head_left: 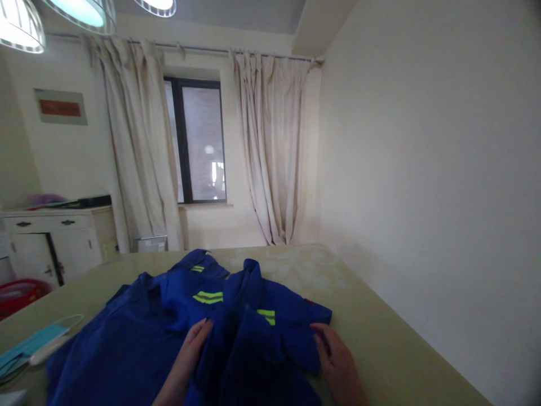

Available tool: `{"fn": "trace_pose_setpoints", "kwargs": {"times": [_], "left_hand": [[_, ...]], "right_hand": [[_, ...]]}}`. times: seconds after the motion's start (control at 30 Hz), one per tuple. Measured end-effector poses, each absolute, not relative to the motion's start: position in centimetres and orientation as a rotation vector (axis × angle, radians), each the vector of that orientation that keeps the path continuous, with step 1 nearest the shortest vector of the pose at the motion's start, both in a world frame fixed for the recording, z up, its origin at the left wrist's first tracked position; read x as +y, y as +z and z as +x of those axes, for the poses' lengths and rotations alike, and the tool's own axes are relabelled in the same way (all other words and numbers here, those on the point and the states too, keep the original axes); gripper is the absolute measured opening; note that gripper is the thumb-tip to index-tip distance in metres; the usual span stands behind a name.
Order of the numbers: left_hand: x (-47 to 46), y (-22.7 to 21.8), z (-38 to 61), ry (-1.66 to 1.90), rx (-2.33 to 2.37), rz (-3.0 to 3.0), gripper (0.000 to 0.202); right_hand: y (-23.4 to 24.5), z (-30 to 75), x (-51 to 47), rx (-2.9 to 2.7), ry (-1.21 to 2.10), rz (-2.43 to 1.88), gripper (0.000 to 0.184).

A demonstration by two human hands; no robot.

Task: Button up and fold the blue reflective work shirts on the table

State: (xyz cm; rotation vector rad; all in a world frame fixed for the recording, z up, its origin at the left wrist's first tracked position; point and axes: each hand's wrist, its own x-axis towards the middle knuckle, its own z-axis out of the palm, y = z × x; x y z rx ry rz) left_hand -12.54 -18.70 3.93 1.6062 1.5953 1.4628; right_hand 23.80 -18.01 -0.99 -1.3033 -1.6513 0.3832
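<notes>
A dark blue work jacket [279,349] with yellow-green striped patches lies rumpled on the table, its collar toward the far side. My left hand [195,341] is closed on the fabric near the jacket's middle, with some of its fingers hidden by the folds. At the right sleeve edge, my right hand [336,355] has its bent fingers and thumb closed on the cloth. More blue clothing [122,349] is spread to the left, partly under the jacket; whether it is a separate garment is hard to tell.
A light blue face mask [36,345] and a white object [48,351] with a dark cord lie at the table's left. The table [393,349] runs along a bare wall at right. Beyond it stand a white cabinet [76,242] and a red basin [21,296].
</notes>
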Motion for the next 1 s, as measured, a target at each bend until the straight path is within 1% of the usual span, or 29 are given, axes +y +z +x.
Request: {"fn": "trace_pose_setpoints", "kwargs": {"times": [0.1, 0.2, 0.23, 0.3, 0.37, 0.43, 0.47, 0.53, 0.57, 0.6, 0.7, 0.77, 0.8, 0.87, 0.9, 0.93, 1.0], "left_hand": [[-20.7, 5.0, -10.3, 1.175, 1.389, 1.717, 0.059], [-21.6, 4.9, -7.4, 0.669, 1.604, 2.005, 0.071], [-21.6, 4.6, -6.5, 0.496, 1.683, 2.079, 0.070], [-21.4, 3.6, -5.2, 0.269, 1.770, 2.180, 0.057], [-20.9, 2.6, -4.6, 0.233, 1.796, 2.222, 0.045], [-19.9, 2.5, -4.7, 0.369, 1.767, 2.210, 0.039], [-19.3, 2.9, -5.0, 0.527, 1.733, 2.184, 0.036], [-17.5, 5.2, -6.4, 0.971, 1.660, 2.081, 0.029], [-16.5, 7.0, -7.5, 1.276, 1.655, 1.982, 0.024], [-15.4, 9.3, -8.7, 1.439, 1.698, 1.918, 0.024], [-12.7, 17.2, -13.2, 1.781, 1.781, 1.774, 0.036], [-11.9, 21.7, -16.2, 2.092, 1.745, 1.757, 0.034], [-11.7, 23.1, -17.5, 2.198, 1.749, 1.804, 0.033], [-11.7, 23.8, -19.7, 2.180, 1.938, 1.922, 0.033], [-11.8, 23.0, -20.5, 2.074, 2.065, 1.983, 0.034], [-12.0, 21.4, -21.1, 1.917, 2.196, 2.027, 0.037], [-12.4, 16.7, -21.7, 1.617, 2.288, 2.063, 0.042]], "right_hand": [[-0.9, 23.6, -17.8, -1.648, 0.372, -1.311, 0.032], [-0.8, 23.3, -18.0, -1.712, 0.373, -1.302, 0.032], [-0.8, 23.2, -18.1, -1.729, 0.376, -1.302, 0.032], [-0.8, 23.2, -18.3, -1.754, 0.389, -1.303, 0.032], [-0.7, 23.3, -18.6, -1.771, 0.408, -1.313, 0.033], [-0.6, 23.4, -18.7, -1.781, 0.428, -1.329, 0.034], [-0.6, 23.5, -18.8, -1.780, 0.435, -1.337, 0.034], [-0.5, 23.7, -18.9, -1.766, 0.439, -1.355, 0.033], [-0.5, 23.7, -18.9, -1.757, 0.441, -1.360, 0.033], [-0.6, 23.8, -18.9, -1.749, 0.447, -1.362, 0.033], [-0.8, 23.9, -18.8, -1.734, 0.475, -1.364, 0.031], [-0.8, 23.8, -18.7, -1.736, 0.479, -1.360, 0.029], [-0.8, 23.7, -18.7, -1.743, 0.478, -1.357, 0.027], [-0.7, 23.4, -18.8, -1.768, 0.486, -1.351, 0.025], [-0.6, 23.3, -18.8, -1.782, 0.492, -1.350, 0.025], [-0.6, 23.2, -18.8, -1.792, 0.496, -1.351, 0.025], [-0.7, 23.1, -18.8, -1.809, 0.494, -1.356, 0.024]]}}
